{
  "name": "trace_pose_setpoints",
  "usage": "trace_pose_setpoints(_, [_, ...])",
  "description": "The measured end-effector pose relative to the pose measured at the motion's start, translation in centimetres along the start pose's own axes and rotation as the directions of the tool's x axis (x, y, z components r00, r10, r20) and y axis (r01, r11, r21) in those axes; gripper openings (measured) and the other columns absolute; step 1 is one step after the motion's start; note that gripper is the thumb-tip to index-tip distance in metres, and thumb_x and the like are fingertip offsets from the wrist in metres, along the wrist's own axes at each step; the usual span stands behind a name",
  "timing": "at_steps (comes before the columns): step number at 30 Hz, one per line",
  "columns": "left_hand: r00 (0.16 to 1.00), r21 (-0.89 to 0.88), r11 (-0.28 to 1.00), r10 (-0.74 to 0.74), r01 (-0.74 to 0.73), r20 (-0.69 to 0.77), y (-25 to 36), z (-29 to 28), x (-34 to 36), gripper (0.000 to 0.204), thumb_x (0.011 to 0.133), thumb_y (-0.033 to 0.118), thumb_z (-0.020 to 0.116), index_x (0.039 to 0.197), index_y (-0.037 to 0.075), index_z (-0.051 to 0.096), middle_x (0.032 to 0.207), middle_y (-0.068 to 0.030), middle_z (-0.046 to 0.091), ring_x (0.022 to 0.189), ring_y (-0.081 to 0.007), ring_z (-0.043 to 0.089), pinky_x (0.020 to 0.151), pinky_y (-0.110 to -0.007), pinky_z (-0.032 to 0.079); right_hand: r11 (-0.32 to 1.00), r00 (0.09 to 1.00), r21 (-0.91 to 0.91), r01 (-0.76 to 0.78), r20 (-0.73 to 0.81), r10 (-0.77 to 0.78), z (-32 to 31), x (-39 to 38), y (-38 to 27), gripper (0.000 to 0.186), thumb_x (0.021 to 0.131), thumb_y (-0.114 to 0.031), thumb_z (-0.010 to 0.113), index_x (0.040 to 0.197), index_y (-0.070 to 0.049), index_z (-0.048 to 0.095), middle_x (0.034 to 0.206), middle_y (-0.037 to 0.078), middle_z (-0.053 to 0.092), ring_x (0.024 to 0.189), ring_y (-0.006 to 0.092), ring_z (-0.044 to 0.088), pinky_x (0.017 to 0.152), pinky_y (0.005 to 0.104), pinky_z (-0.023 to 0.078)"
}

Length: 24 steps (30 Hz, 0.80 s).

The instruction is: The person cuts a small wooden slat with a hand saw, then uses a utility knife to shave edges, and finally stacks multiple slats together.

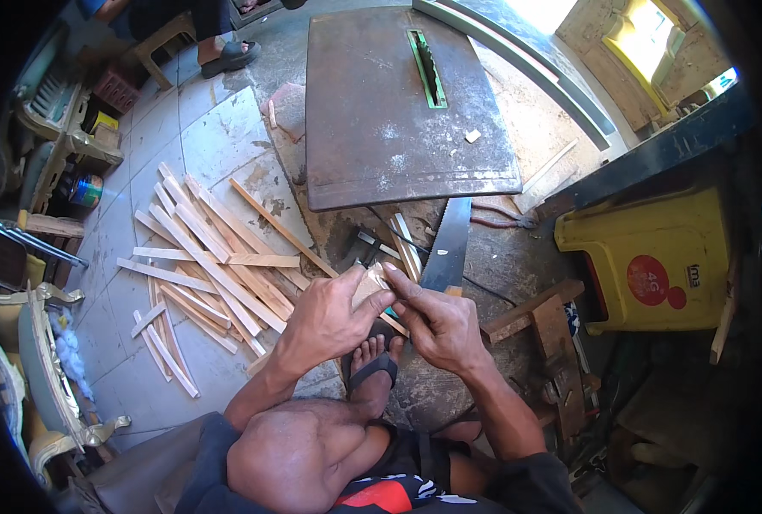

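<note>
left hand [328, 319] and right hand [436, 325] are both pinched on one small wood piece [369, 283], held in the air above the sandalled foot [372, 368], between the knees. left thumb and fingers grip its near-left side, right fingertips press its upper right edge. most of the piece is hidden by the fingers.

risk, as i judge it: the grip is fingertip-only on a short offcut, so a slip would drop it onto the foot or into the wood strips [205, 257] on the floor, where it would be hard to tell apart. the hand saw [445, 248] lies just beyond the right hand, teeth side near the knuckles; a jerk forward could graze it.

orientation: the long axis looks to run lower left to upper right, far end toward the table saw [398, 111]. can't confirm the full length, ends are covered.
</note>
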<state>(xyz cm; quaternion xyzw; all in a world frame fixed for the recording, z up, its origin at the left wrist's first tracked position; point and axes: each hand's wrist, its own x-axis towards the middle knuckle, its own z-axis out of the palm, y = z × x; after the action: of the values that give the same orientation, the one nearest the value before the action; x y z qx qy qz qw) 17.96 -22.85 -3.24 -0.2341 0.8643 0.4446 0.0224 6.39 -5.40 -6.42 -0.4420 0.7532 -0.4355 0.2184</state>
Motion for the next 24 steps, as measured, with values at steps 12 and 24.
trace_pose_setpoints(12, [0.998, 0.065, 0.996, -0.053, 0.055, -0.027, 0.1, 0.7, 0.0, 0.043, 0.095, 0.04, 0.069, 0.089, -0.002, 0.061, 0.078, -0.032, 0.066, 0.081, -0.0525, 0.066, 0.068, -0.056, 0.051, 0.99, 0.958, -0.134, 0.053, -0.272, -0.089, 3.8, -1.1, 1.1, 0.054, 0.093, -0.012, 0.071, 0.145, -0.023, 0.063, 0.069, 0.008, 0.063, 0.056, 0.0237, 0.063, 0.052, 0.0385, 0.048])
trace_pose_setpoints(24, [0.998, -0.056, 0.996, -0.069, 0.069, 0.004, -1.5, 0.8, 0.0, 0.048, 0.098, 0.045, 0.066, 0.098, -0.004, 0.065, 0.08, -0.0321, 0.067, 0.083, -0.0519, 0.067, 0.071, -0.055, 0.052, 1.0, 0.99, 0.014, 0.028, -0.139, -0.025, 3.5, -0.5, 1.3, 0.05, 0.097, -0.013, 0.069, 0.146, -0.016, 0.061, 0.098, 0.021, 0.076, 0.083, 0.0323, 0.077, 0.073, 0.036, 0.058])
